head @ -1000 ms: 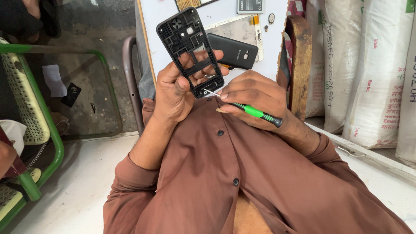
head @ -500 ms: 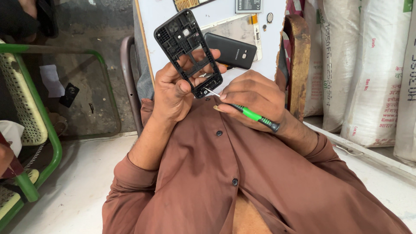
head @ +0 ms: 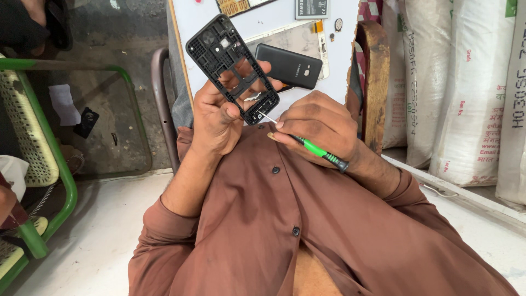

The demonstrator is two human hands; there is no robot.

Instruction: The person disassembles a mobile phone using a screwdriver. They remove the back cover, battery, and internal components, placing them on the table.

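Observation:
My left hand [head: 218, 118] grips a black plastic phone middle frame [head: 229, 64], held upright and tilted, thumb on its lower edge. My right hand [head: 319, 126] holds a small screwdriver with a green and black handle [head: 319, 152]; its thin metal tip touches the frame's bottom corner [head: 262, 115]. Both hands hover over my brown buttoned shirt. Behind the hands, on a white board [head: 274, 19], lies a black phone back cover [head: 289, 66].
On the white board also lie a flat display panel [head: 290, 38], a battery [head: 311, 7] and small parts. A green metal chair [head: 49, 159] stands at the left, white woven sacks [head: 471, 87] at the right, a wooden piece [head: 377, 82] beside the board.
The frame and both hands have shifted slightly left and up in view; the screwdriver tip stays at the frame's bottom corner.

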